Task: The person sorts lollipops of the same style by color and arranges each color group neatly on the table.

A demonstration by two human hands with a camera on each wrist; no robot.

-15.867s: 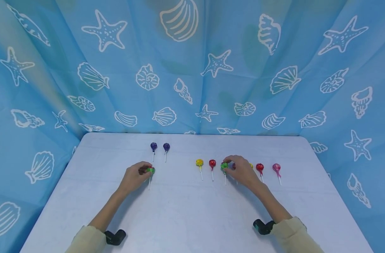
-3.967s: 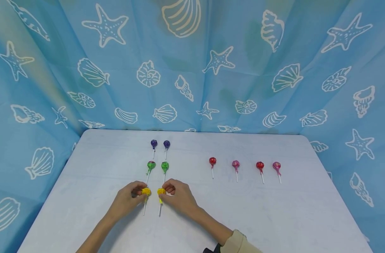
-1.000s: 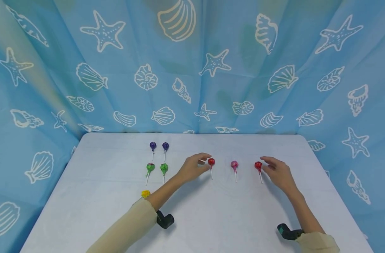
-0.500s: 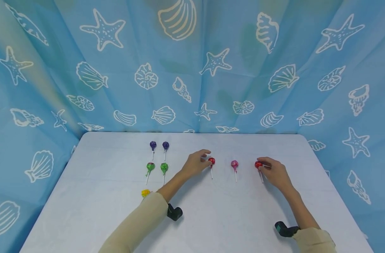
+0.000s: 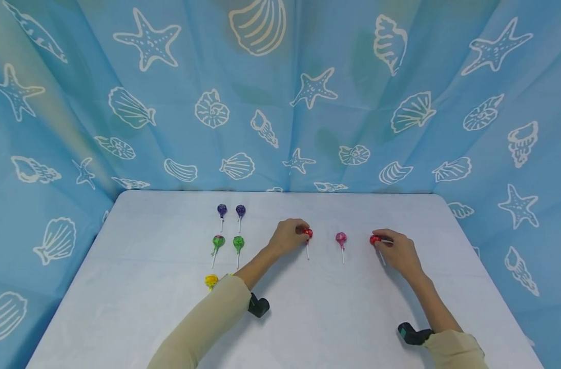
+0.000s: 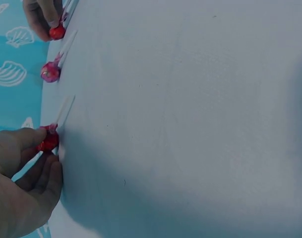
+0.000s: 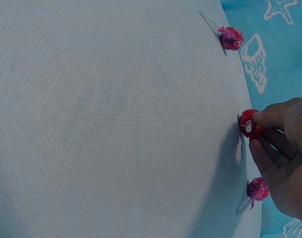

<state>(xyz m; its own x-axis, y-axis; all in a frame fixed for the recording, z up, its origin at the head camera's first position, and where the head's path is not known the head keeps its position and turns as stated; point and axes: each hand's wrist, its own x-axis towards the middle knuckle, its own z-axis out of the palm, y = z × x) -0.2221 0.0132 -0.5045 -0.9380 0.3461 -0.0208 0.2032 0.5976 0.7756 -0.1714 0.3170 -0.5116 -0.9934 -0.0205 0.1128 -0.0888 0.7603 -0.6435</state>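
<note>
My left hand (image 5: pixel 289 237) pinches the head of a red lollipop (image 5: pixel 308 233) between thumb and fingers. Its white stick points toward me on the table. Over to the right, my right hand (image 5: pixel 401 253) pinches another red lollipop (image 5: pixel 374 240), whose stick end faces the camera in the right wrist view. A pink lollipop (image 5: pixel 341 238) lies between the two hands. A second pink lollipop (image 7: pixel 259 190) shows beside my right hand in the right wrist view; that hand hides it in the head view.
On the table's left lie two purple lollipops (image 5: pixel 231 210), two green lollipops (image 5: pixel 238 244) below them, and a yellow lollipop (image 5: pixel 211 281). My left sleeve (image 5: pixel 206 318) mostly covers a second yellow one. A shell-patterned blue curtain (image 5: pixel 280 102) hangs behind the white table (image 5: pixel 326 318).
Earlier, both hands set down green lollipops, then yellow ones, on the left. They have since moved right to the red ones. In the last half second my left fingers closed on theirs.
</note>
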